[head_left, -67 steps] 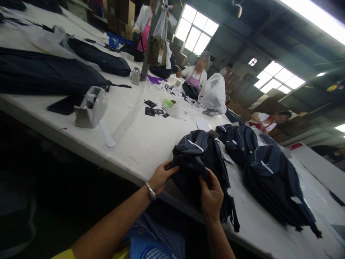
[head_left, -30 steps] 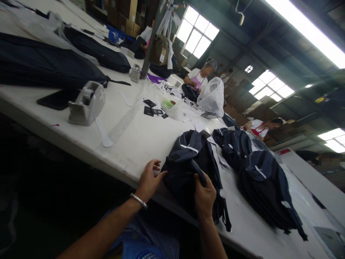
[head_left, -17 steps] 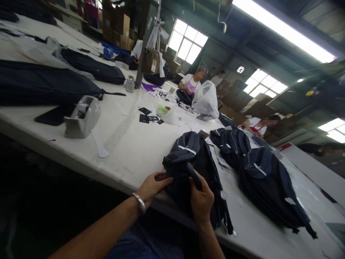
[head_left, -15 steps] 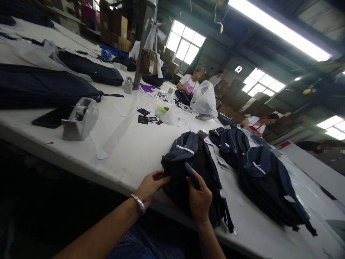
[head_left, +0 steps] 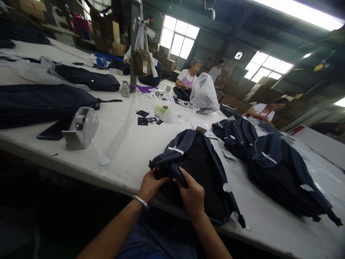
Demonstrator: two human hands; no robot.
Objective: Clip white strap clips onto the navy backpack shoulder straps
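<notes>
A dark navy backpack (head_left: 201, 169) lies flat at the near edge of a long white table (head_left: 140, 144). My left hand (head_left: 151, 184), with a silver bracelet on the wrist, grips the backpack's near left corner, fingers curled into the fabric. My right hand (head_left: 192, 196) is closed over a dark strap or handle at the backpack's near end. Both hands sit close together.
A pile of more navy backpacks (head_left: 269, 165) lies to the right. A grey tape dispenser (head_left: 81, 128) and a black phone (head_left: 51, 131) sit at the left, long dark bags (head_left: 40, 102) behind. Black tags (head_left: 147, 118) and a white plastic bag (head_left: 205, 94) lie farther back. Other people work at the far side.
My hands have drawn closer together on the backpack's near end; the left hand went from touching the corner to gripping it. The camera view has shifted slightly downward.
</notes>
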